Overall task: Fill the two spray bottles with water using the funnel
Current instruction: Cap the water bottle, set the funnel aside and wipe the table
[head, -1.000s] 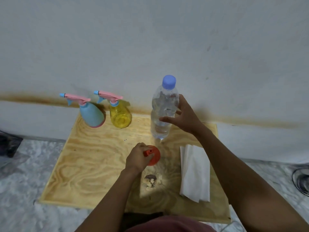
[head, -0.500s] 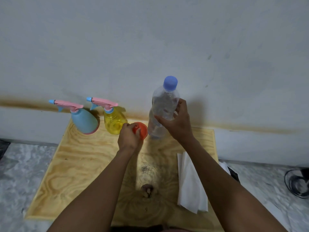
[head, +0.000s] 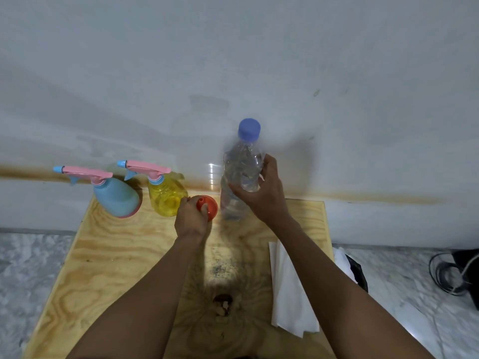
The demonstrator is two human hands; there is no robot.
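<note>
A person's right hand [head: 261,195] is gripping a capped water bottle [head: 239,174] standing at the back of the plywood tabletop [head: 108,257]. The left hand [head: 191,218] is clasping an orange funnel [head: 208,207] just beside the yellow spray bottle [head: 166,195], the blue spray bottle [head: 115,198] sitting further left.

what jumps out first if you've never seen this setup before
Two hands meet at the back of the wooden board: the right hand grips a clear water bottle with its blue cap on, and the left hand holds an orange funnel beside it. To their left, against the wall, stand a blue spray bottle and a yellow spray bottle, pink trigger heads still on.
</note>
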